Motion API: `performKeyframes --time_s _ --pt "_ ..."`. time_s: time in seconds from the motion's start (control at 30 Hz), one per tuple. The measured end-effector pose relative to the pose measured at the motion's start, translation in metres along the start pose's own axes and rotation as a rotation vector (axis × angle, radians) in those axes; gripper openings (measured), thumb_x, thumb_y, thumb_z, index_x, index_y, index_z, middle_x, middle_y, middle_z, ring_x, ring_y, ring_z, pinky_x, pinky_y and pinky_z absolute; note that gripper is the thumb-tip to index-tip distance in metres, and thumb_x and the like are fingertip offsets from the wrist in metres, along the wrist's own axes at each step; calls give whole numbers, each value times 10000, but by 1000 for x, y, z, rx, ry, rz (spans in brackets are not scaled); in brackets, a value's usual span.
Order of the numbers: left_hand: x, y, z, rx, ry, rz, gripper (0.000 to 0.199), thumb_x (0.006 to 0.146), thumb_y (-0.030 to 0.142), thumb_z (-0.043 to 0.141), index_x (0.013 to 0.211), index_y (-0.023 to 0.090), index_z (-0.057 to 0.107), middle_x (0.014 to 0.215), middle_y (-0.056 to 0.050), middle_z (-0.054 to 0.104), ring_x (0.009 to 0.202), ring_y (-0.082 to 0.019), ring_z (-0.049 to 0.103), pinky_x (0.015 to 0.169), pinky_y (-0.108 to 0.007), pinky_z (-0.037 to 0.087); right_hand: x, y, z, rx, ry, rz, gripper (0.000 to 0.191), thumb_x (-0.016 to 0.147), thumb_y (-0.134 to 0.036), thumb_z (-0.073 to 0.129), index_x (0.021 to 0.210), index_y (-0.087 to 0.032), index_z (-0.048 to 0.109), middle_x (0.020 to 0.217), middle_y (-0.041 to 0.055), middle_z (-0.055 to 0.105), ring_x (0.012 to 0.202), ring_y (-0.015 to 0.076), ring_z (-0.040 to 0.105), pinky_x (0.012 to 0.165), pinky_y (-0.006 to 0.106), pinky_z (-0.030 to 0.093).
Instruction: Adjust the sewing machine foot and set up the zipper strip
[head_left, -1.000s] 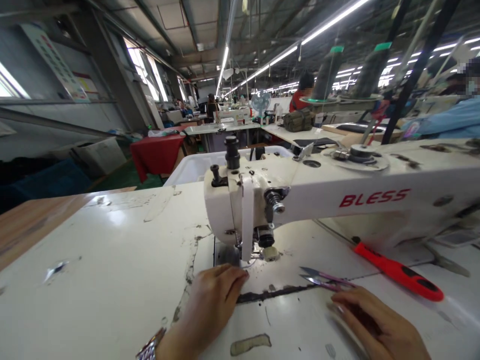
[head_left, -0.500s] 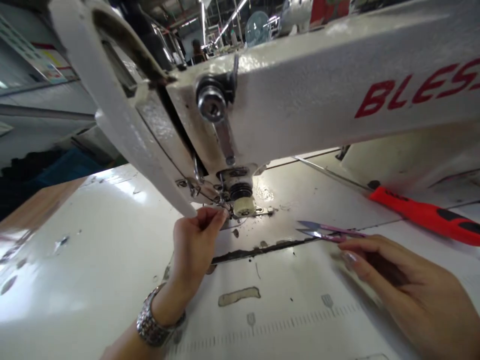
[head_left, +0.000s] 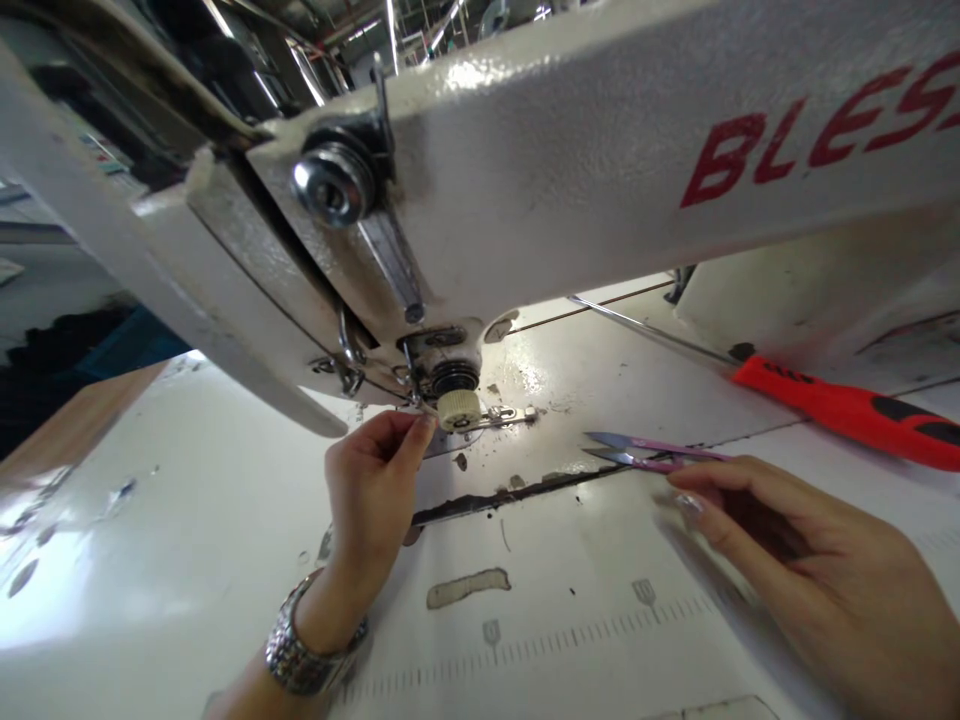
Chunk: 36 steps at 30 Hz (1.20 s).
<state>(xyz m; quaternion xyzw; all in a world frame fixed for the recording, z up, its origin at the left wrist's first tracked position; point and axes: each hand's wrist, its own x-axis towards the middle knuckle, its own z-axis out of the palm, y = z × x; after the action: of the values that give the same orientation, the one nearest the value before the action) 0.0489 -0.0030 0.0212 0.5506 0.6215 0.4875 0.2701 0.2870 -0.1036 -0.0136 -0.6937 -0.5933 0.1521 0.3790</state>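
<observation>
My left hand [head_left: 375,480] is pinched closed beside the needle area of a white sewing machine [head_left: 540,180]. Whatever lies between its thumb and finger is too small to make out. Just right of those fingertips is a cream ribbed knob [head_left: 459,408] under the machine head. Resting low over the table, my right hand [head_left: 810,560] holds a pair of thread snips [head_left: 645,452] with pinkish handles. The snips' blades are apart and point left toward the needle area.
A screwdriver with a red handle [head_left: 847,405] lies under the machine arm, its shaft pointing back left. The white table [head_left: 585,650] has a printed ruler scale along its front and a dark worn seam. A wooden edge [head_left: 82,415] shows at far left.
The view has come closer to the machine, whose head now sits further left and larger. Both hands keep their poses, the left still pinched by the needle area and the right still holding the snips.
</observation>
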Motion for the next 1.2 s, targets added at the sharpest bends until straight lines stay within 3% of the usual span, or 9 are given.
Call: performKeyframes --time_s 0.5,0.67,0.73,0.8,0.9,1.03,1.2 --pt "8 -9 3 45 0 62 169 636 272 645 512 174 583 406 82 400 402 -64 305 382 -192 244 6 -12 2 -20 22 -45 193 771 -452 506 818 -291 603 688 -62 652 535 78 597 435 145 476" --pt "11 -14 4 15 0 64 223 645 261 657 477 177 536 404 80 406 390 -62 307 373 -201 232 28 -42 3 -34 3 -250 166 783 -358 482 746 -252 603 663 -43 611 540 83 538 448 192 416" --pt "12 -16 5 -1 4 66 236 639 259 666 466 179 527 398 80 411 383 -61 309 369 -202 235 47 -56 11 -18 -84 -244 90 742 -264 539 764 -246 625 745 -30 638 644 117 568 527 231 429" --pt "13 -16 6 4 13 71 235 632 251 670 462 179 526 389 80 420 378 -60 316 364 -200 238 70 -67 27 1 -192 -175 144 702 -179 584 808 -247 654 823 -19 657 706 135 569 601 262 430" --pt "13 -13 6 22 18 69 230 630 234 656 452 177 521 382 80 424 381 -59 315 358 -197 231 98 -79 57 220 -266 -132 221 689 -146 575 864 -240 672 862 -15 665 774 122 571 701 264 420" --pt "13 -12 6 40 27 75 232 630 234 648 448 175 517 394 79 410 393 -60 300 358 -199 218 113 -88 89 383 -345 -116 210 645 -179 617 841 -195 692 698 -7 619 620 74 494 596 217 354" --pt "15 -16 5 27 27 86 247 623 249 661 435 181 516 394 75 396 400 -66 296 364 -210 210 113 -92 97 438 -332 -21 240 593 -217 702 824 -154 699 543 -53 471 480 28 294 502 201 264"
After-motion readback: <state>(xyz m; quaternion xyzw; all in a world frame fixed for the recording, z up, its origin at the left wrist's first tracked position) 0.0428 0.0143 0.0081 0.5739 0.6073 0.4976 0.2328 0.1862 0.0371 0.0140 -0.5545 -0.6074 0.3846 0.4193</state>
